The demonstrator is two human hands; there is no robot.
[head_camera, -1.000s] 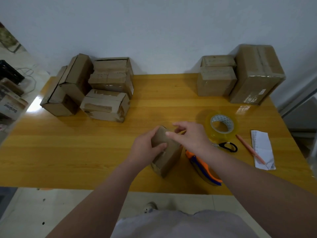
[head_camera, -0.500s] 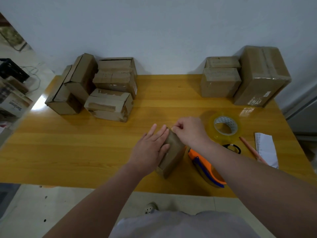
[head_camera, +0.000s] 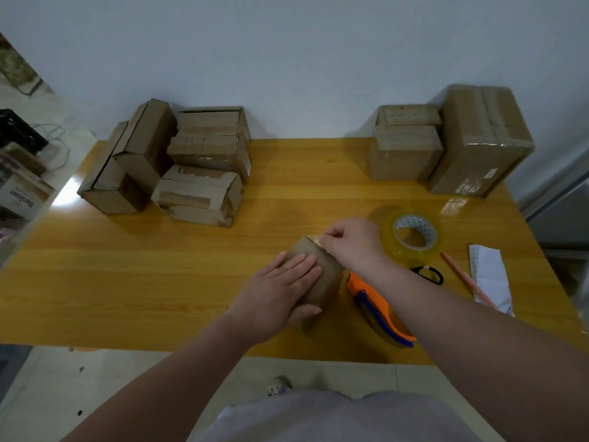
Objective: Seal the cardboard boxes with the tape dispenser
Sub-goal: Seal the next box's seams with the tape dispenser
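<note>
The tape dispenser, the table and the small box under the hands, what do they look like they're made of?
Tape dispenser: probably moulded plastic, orange with a blue part, smooth and slightly shiny.
Table: wood or a wood-look laminate, yellow with grain lines, glossy enough to mirror the light.
Small box: plain brown cardboard, matte, with folded edges.

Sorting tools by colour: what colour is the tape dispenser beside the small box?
The tape dispenser is orange with blue trim; the head view shows it.
</note>
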